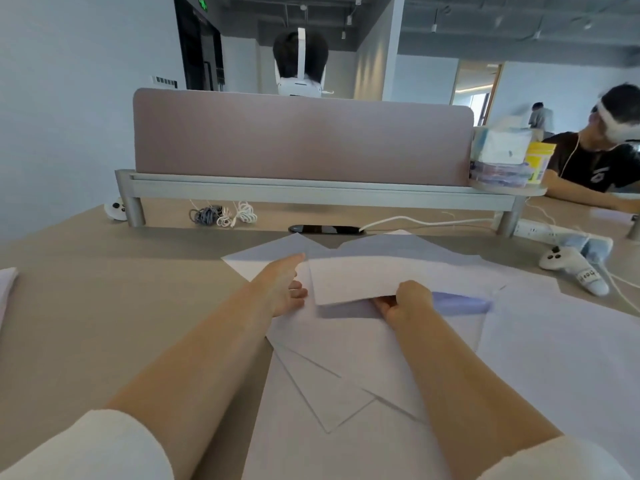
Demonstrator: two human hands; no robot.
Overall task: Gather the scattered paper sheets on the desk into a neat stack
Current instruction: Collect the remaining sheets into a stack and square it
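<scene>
Right hand (410, 301) pinches the near edge of one lifted sheet (377, 277), thumb on top, fingers (382, 303) curled under it. The sheet is raised off the pile with its far edge roughly level; a shadow lies below it. Left hand (282, 285) is released, fingers mostly straight, top finger touching the lifted sheet's left corner, lower fingers resting on the paper beneath.

The other paper sheets (346, 362) lie fanned and overlapping on the tabletop (121, 306), corners pointing different ways, edges not lined up. More sheets spread to the right (561, 341), reaching near a white controller (568, 263). One sheet's corner (263, 254) pokes out left beyond the left hand. A separate bit of paper (7, 282) sits at the left frame edge.

Bare tabletop is open left of the pile. The far side is bounded by a divider panel (301, 140) on a metal rail, with coiled cables (223, 214) under it. A power strip (540, 230) lies at far right.
</scene>
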